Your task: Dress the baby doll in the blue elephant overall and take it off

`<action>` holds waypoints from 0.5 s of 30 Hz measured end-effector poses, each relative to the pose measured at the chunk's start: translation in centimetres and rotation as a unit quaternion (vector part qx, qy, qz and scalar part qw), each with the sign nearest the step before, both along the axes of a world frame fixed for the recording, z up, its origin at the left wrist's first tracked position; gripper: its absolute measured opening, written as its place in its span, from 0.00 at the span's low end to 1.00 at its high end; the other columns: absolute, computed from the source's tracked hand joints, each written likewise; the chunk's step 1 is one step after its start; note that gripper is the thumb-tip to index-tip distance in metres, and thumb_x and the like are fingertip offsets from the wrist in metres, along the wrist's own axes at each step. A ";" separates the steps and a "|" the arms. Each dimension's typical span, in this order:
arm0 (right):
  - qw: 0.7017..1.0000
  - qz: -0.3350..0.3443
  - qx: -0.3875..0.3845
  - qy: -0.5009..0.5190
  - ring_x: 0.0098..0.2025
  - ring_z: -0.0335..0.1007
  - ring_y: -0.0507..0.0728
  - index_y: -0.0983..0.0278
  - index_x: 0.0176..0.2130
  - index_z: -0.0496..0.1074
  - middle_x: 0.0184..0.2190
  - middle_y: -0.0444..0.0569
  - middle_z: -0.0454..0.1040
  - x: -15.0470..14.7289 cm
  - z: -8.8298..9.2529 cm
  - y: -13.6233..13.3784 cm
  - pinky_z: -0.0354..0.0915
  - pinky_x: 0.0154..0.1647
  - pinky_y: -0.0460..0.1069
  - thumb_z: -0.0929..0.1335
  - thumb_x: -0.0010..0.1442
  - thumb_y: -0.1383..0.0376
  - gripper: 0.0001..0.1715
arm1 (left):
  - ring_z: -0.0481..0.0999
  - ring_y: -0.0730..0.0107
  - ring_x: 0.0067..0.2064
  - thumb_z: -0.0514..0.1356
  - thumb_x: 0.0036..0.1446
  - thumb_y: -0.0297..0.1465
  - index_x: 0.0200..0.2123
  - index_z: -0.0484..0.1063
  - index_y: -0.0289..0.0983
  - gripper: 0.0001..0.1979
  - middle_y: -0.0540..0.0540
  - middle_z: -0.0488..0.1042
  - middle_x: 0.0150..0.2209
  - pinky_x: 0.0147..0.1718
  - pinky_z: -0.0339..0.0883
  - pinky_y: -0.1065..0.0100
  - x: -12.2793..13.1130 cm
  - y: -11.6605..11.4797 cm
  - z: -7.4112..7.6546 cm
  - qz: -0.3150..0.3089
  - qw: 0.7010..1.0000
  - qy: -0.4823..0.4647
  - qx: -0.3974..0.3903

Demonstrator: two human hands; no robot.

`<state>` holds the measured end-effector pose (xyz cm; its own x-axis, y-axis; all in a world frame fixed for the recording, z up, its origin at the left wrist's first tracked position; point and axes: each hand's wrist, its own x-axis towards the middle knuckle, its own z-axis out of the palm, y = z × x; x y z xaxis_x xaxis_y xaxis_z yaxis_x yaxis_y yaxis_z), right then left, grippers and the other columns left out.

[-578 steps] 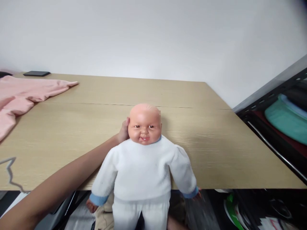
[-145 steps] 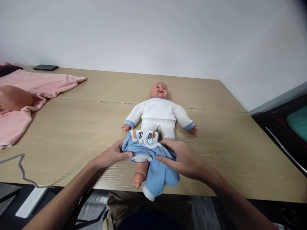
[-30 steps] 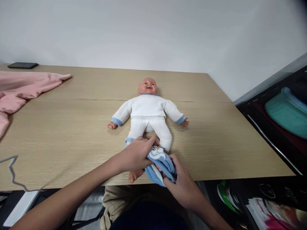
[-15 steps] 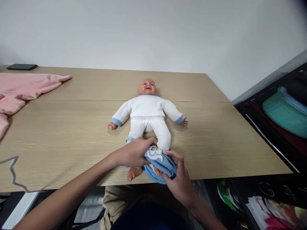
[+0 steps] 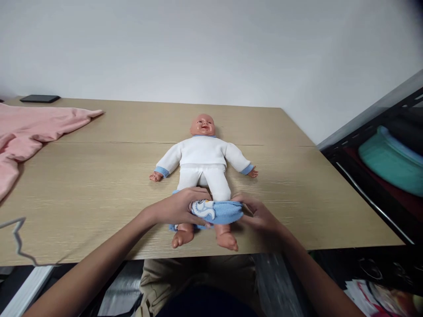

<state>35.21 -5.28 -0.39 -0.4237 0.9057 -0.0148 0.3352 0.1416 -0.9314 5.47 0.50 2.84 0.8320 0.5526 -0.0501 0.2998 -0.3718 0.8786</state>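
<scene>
A baby doll [image 5: 203, 152] in a white top and white leggings with blue cuffs lies face up on the table, its bare feet towards me. Bunched blue doll pants [image 5: 228, 212] with a white cartoon patch sit around its lower legs, both feet sticking out below. My left hand [image 5: 183, 206] grips the bunched cloth by the patch, thumb underneath and fingers on top. At the other end of the cloth, my right hand [image 5: 256, 213] pinches its edge beside the doll's leg. Part of the cloth is hidden behind my left hand.
On the left of the wooden table [image 5: 115, 176] lies a pink cloth [image 5: 39, 132], with a dark phone-like slab [image 5: 40, 98] behind it. A grey cord [image 5: 18, 240] hangs at the front left. To the right stands a black rack [image 5: 346, 176] holding a green-blue item [image 5: 390, 158].
The blue pants have moved up past the doll's second foot, which now shows fully below them. My right hand has shifted slightly right and up with the cloth edge.
</scene>
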 end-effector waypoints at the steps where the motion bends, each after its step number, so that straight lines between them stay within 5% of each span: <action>1: 1.000 0.005 -0.019 0.009 0.45 0.77 0.61 0.61 0.43 0.79 0.41 0.48 0.80 0.1 0.0 0.4 0.71 0.51 0.55 0.76 0.67 0.54 0.14 | 0.71 0.62 0.43 0.75 0.61 0.44 0.37 0.74 0.39 0.18 0.51 0.72 0.38 0.41 0.62 0.66 0.0 0.1 0.0 0.002 1.000 -0.001 -0.011; 5: 0.999 0.034 -0.022 0.030 0.43 0.71 0.59 0.60 0.44 0.75 0.42 0.46 0.73 0.1 0.1 1.1 0.68 0.47 0.52 0.78 0.64 0.51 0.19 | 0.69 0.62 0.42 0.78 0.55 0.52 0.43 0.74 0.39 0.27 0.51 0.71 0.40 0.40 0.62 0.67 0.1 0.0 -0.2 0.045 0.998 0.006 -0.039; 11: 0.994 0.004 0.097 0.053 0.53 0.71 0.63 0.58 0.42 0.75 0.44 0.48 0.75 -0.6 -0.1 0.9 0.64 0.63 0.57 0.74 0.70 0.51 0.14 | 0.72 0.54 0.50 0.65 0.64 0.64 0.59 0.71 0.40 0.37 0.43 0.75 0.51 0.50 0.66 0.60 -0.8 -2.0 -1.2 0.148 0.984 -0.094 0.007; 15: 0.988 -0.126 0.020 0.087 0.39 0.69 0.57 0.58 0.47 0.75 0.36 0.43 0.73 -1.7 -0.7 1.2 0.66 0.43 0.51 0.70 0.75 0.49 0.15 | 0.72 0.50 0.55 0.53 0.75 0.59 0.60 0.71 0.41 0.29 0.40 0.76 0.55 0.58 0.63 0.54 -2.5 -4.0 -1.1 0.250 0.964 -0.058 0.074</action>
<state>33.52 -4.05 -1.11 -0.1785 0.9810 0.0764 0.1990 0.1120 -0.9736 2.93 -3.51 1.69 0.4544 0.8803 0.1363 0.3778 -0.3290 0.8654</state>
